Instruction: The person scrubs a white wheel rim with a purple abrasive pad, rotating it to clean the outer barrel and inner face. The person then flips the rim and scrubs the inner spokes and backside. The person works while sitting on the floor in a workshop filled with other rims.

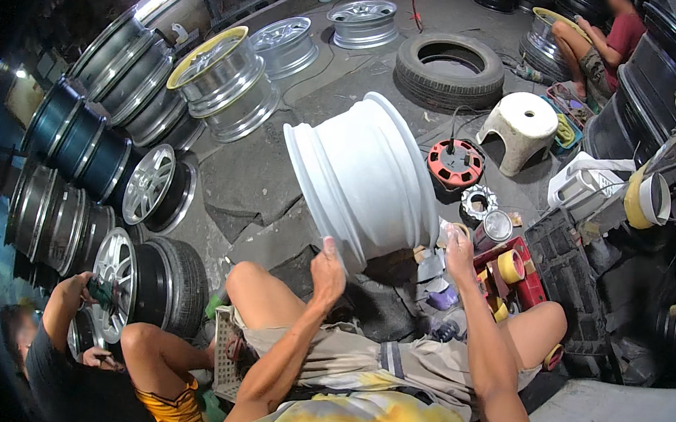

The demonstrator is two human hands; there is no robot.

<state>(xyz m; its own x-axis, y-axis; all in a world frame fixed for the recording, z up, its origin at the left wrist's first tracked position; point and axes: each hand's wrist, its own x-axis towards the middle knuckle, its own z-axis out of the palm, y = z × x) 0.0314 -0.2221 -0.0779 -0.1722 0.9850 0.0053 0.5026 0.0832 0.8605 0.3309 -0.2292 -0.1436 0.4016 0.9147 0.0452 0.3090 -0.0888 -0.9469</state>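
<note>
Above the near edge of the floor (344, 78), the left hand (327, 276) grips a tilted wheel rim (362, 176); the right hand (458, 252) curls at its right lip, hold unclear. White covers the whole visible barrel; what remains on hidden sides cannot be told.

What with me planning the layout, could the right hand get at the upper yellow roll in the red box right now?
Probably yes: the yellow roll sits uncovered near the right hand, though that hand is at the edge of the white wheel.
</note>
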